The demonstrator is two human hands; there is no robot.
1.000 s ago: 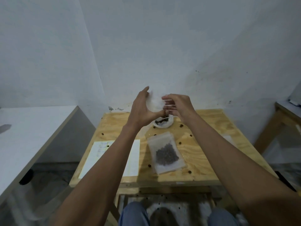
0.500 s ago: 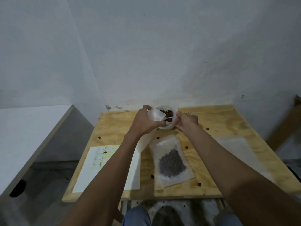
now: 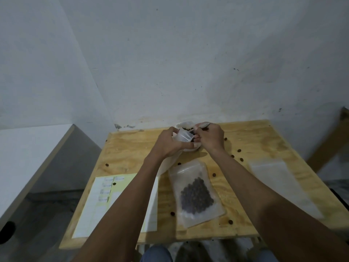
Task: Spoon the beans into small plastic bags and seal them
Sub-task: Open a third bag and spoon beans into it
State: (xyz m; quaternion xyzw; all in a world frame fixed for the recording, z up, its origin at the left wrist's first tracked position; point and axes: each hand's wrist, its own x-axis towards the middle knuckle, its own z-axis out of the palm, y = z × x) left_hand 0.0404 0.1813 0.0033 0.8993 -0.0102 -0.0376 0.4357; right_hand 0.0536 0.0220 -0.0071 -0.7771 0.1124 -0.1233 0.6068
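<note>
A white bowl [image 3: 182, 125] of dark beans stands at the far edge of the wooden table [image 3: 251, 140]. Just in front of the bowl, my left hand [image 3: 167, 143] grips a small clear plastic bag [image 3: 184, 136] and holds its mouth open; the rest of the bag hangs below the hand. My right hand [image 3: 211, 138] pinches a spoon [image 3: 204, 125] over the bowl, right beside the bag's mouth. Whether the spoon carries beans is hidden. A filled bag of beans [image 3: 196, 192] lies flat on the table in front of me.
Empty clear bags [image 3: 279, 178] lie at the right of the table. A yellow and white paper sheet [image 3: 102, 203] lies at the left. Loose beans [image 3: 239, 150] are scattered over the wood. A white table [image 3: 28, 148] stands to the left, and a wooden frame [image 3: 341, 129] at the right edge.
Both hands came down from in front of the wall to the bowl, carrying the open bag and spoon. The view tilted downward.
</note>
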